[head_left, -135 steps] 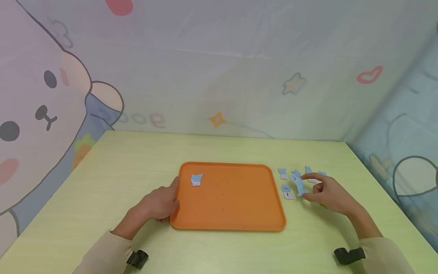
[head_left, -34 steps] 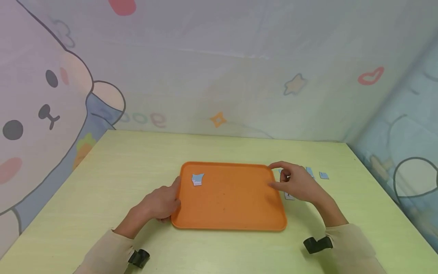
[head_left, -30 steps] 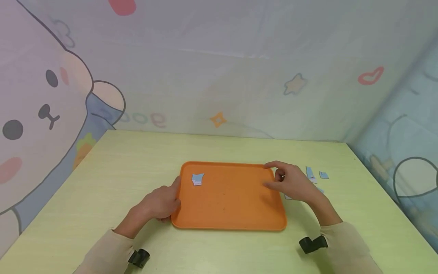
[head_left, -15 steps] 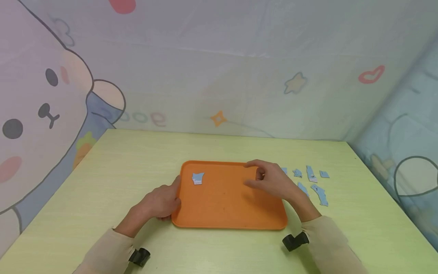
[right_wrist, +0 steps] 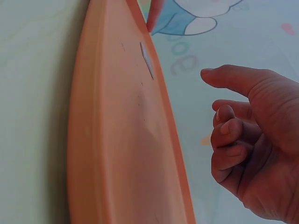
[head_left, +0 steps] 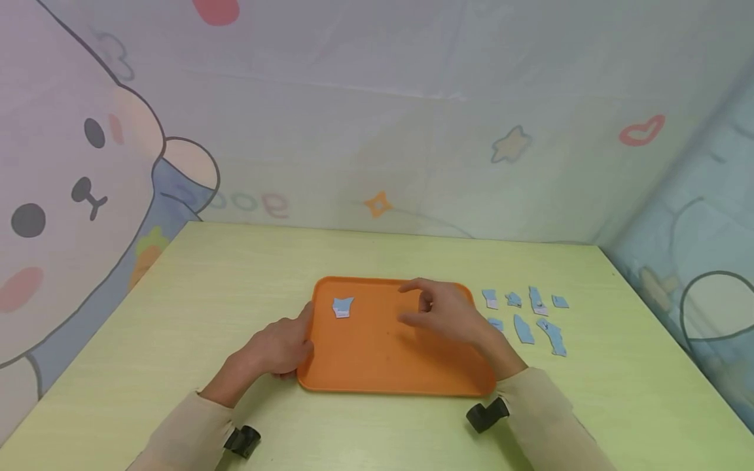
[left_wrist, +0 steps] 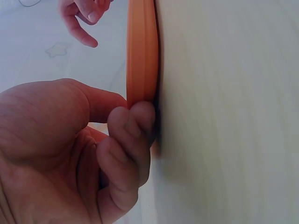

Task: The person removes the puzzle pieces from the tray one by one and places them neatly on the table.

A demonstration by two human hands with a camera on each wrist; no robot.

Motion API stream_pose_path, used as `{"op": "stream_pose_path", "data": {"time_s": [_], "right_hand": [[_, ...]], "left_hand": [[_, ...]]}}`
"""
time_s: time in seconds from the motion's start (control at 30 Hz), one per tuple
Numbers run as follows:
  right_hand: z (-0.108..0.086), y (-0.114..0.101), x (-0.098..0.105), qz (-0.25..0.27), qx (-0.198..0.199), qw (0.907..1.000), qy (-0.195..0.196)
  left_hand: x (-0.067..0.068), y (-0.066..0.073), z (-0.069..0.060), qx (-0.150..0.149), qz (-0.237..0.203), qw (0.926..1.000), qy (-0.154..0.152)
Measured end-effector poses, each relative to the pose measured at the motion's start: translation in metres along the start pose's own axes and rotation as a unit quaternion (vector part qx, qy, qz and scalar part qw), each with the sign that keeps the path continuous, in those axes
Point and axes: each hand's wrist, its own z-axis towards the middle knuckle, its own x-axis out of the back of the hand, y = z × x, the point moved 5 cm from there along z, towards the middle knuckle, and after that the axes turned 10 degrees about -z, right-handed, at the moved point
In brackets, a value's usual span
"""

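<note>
My left hand [head_left: 283, 347] grips the left rim of an orange tray [head_left: 365, 360]. In the left wrist view its fingers [left_wrist: 124, 154] curl against the tray's edge. Above the right half of the tray hovers my right hand [head_left: 444, 311], with thumb and index finger spread apart and the other fingers curled. The right wrist view shows nothing in that hand [right_wrist: 261, 140]. One light-blue and white card piece [head_left: 342, 307] with irregular edges lies on the tray's upper left. Several similar pieces lie right of the tray, among them a long piece [head_left: 554, 337] and a curved piece [head_left: 523, 329].
The pale yellow table [head_left: 247, 261] carries the tray and the loose pieces. A small piece [head_left: 495, 324] beside the tray is partly hidden by my right arm. A printed cloth [head_left: 330, 131] hangs behind the table.
Earlier my right hand held a long piece among the others; that piece now lies on the table at the right. The right hand has moved left over the tray. My left hand stays put.
</note>
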Motion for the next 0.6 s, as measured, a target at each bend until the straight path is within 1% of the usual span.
{"op": "stream_pose_path", "data": {"time_s": [0.1, 0.33, 0.6], "right_hand": [[0.002, -0.003, -0.003, -0.002, -0.001, 1.0000, -0.009], [0.008, -0.009, -0.010, 0.017, -0.006, 0.9994, -0.031], [0.014, -0.013, -0.018, 0.026, -0.003, 0.9989, -0.039]], "left_hand": [[0.000, 0.000, 0.000, 0.003, 0.000, 1.0000, 0.000], [0.000, 0.000, 0.000, 0.004, -0.001, 1.0000, 0.001], [0.000, -0.001, 0.002, 0.001, 0.002, 1.0000, 0.001]]}}
